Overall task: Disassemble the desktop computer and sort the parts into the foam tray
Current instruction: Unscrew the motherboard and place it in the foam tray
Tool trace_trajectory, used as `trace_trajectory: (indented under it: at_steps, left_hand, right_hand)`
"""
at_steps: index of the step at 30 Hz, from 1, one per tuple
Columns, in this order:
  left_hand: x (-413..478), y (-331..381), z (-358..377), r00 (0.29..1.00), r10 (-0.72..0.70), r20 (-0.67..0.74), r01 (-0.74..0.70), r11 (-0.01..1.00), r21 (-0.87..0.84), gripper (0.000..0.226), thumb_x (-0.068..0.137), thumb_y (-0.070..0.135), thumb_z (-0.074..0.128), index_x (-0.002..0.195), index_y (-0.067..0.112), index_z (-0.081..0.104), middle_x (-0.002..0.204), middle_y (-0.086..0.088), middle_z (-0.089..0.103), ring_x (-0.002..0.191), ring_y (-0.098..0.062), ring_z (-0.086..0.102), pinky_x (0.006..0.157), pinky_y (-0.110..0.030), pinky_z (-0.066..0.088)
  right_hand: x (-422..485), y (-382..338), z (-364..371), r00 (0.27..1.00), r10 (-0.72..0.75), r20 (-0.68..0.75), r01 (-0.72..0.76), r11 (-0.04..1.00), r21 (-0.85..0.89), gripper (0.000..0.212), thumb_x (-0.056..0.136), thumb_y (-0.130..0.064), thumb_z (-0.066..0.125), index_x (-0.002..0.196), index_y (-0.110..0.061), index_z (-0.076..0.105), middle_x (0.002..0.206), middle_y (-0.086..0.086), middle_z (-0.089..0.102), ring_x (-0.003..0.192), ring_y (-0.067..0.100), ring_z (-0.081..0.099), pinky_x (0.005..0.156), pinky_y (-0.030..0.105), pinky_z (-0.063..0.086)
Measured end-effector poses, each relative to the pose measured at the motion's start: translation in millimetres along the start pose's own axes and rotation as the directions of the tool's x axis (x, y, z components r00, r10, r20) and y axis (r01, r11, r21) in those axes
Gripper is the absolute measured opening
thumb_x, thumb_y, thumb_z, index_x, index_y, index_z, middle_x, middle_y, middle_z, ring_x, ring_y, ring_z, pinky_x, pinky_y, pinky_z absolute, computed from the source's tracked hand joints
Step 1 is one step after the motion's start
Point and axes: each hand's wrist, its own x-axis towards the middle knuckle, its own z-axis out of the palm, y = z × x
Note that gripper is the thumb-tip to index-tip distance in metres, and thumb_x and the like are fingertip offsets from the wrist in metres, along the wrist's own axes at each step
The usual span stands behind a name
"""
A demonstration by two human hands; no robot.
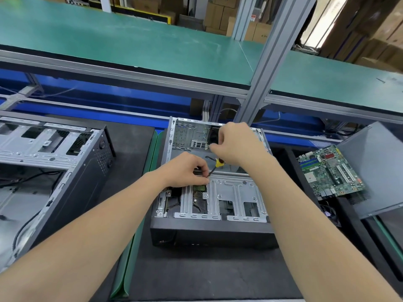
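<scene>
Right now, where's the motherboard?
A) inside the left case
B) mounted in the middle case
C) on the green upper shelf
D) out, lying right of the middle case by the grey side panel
D: the motherboard lies outside, to the right of the open middle case, next to the grey side panel.
</scene>
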Motion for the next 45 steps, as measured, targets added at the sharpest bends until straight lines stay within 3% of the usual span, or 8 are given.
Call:
trace_trajectory:
  at_steps: [2, 7, 11, 21, 28, 34, 41, 45]
  left_hand:
    - [-0.2, 0.5, -0.5, 1.000, -0.010, -0.002, 0.010, 1.000, 0.012, 0.015, 0.085, 0.047, 0.075, 0.077, 0.042, 0.064, 0.084, 0.024, 0.067, 0.089, 0.011, 0.058, 0.069, -0.006, 0.038]
    - [0.7, 0.6, -0.3, 1.000, -0.002, 0.025, 0.002, 1.000, 0.021, 0.009, 0.082, 0.035, 0.074, 0.079, 0.038, 0.066, 0.087, 0.019, 0.069, 0.089, 0.001, 0.062, 0.079, -0.022, 0.050]
    - [-0.3, 1.5, -3.1, 0.997, 0.008, 0.074, -0.009, 1.000, 0.019, 0.015, 0.078, 0.022, 0.068, 0.083, 0.036, 0.066, 0.090, 0.011, 0.070, 0.089, -0.013, 0.065, 0.086, -0.043, 0.053]
    - [-0.3, 0.2, -0.6, 0.999, 0.014, 0.029, -0.014, 1.000, -0.003, 0.012, 0.083, 0.043, 0.075, 0.085, 0.032, 0.070, 0.093, 0.013, 0.072, 0.090, -0.004, 0.064, 0.085, -0.031, 0.053]
    - [-0.8, 2.4, 5.1, 0.998, 0.045, 0.052, -0.051, 0.991, 0.126, 0.031, 0.094, 0.042, 0.065, 0.072, 0.032, 0.045, 0.076, 0.013, 0.050, 0.071, 0.003, 0.051, 0.057, -0.019, 0.032]
    - [1.3, 3.5, 7.0, 0.998, 0.017, 0.055, -0.023, 0.992, 0.125, 0.020, 0.095, 0.041, 0.060, 0.089, 0.023, 0.053, 0.093, 0.007, 0.060, 0.083, -0.014, 0.059, 0.077, -0.040, 0.054]
    - [-1.9, 3.3, 5.8, 0.984, 0.012, -0.180, -0.014, 1.000, -0.009, 0.011, 0.099, 0.029, 0.061, 0.094, 0.029, 0.051, 0.097, 0.014, 0.058, 0.089, -0.004, 0.059, 0.078, -0.024, 0.050]
    - [-4.1, 6.7, 2.7, 0.956, -0.050, -0.288, 0.023, 0.995, -0.096, 0.015, 0.099, 0.023, 0.063, 0.091, 0.026, 0.051, 0.089, 0.009, 0.062, 0.082, -0.012, 0.061, 0.074, -0.033, 0.054]
  right_hand:
    - [1.3, 1.2, -3.4, 0.999, 0.017, -0.037, -0.014, 0.997, 0.078, 0.030, 0.092, -0.034, 0.068, 0.086, -0.005, 0.066, 0.087, 0.013, 0.066, 0.079, 0.030, 0.063, 0.063, 0.041, 0.056]
    - [5.8, -6.0, 0.2, 0.999, 0.005, 0.044, 0.000, 0.994, -0.105, 0.039, 0.096, -0.026, 0.067, 0.070, -0.011, 0.043, 0.073, 0.007, 0.043, 0.064, 0.023, 0.047, 0.049, 0.029, 0.030]
    - [4.6, -7.4, -4.2, 0.981, -0.177, 0.078, 0.187, 0.973, -0.133, 0.025, 0.095, -0.026, 0.069, 0.081, -0.005, 0.066, 0.075, 0.005, 0.058, 0.071, 0.024, 0.056, 0.056, 0.031, 0.039]
    - [1.4, 2.2, -18.6, 0.828, -0.510, 0.232, 0.529, 0.848, -0.024, 0.010, 0.095, -0.024, 0.075, 0.090, -0.024, 0.066, 0.087, -0.016, 0.059, 0.084, 0.007, 0.053, 0.076, 0.023, 0.038]
    - [2.1, 2.4, -18.4, 0.821, -0.526, 0.221, 0.543, 0.840, -0.017, 0.011, 0.093, -0.021, 0.076, 0.090, -0.023, 0.066, 0.085, -0.017, 0.059, 0.081, 0.004, 0.054, 0.071, 0.012, 0.035]
    - [1.6, 2.8, -23.1, 0.844, -0.506, 0.179, 0.517, 0.856, -0.016, 0.007, 0.092, -0.018, 0.075, 0.092, -0.020, 0.069, 0.089, -0.011, 0.066, 0.085, 0.009, 0.059, 0.079, 0.025, 0.049]
    - [-4.2, 7.2, -31.8, 0.890, -0.455, 0.037, 0.455, 0.890, -0.012, 0.006, 0.092, -0.016, 0.074, 0.098, -0.016, 0.072, 0.094, -0.005, 0.069, 0.088, 0.013, 0.062, 0.077, 0.025, 0.050]
    - [-13.7, 20.3, -33.9, 0.914, -0.405, 0.027, 0.406, 0.913, -0.031, 0.010, 0.089, -0.017, 0.077, 0.098, -0.019, 0.072, 0.093, -0.007, 0.066, 0.087, 0.013, 0.060, 0.071, 0.022, 0.044]
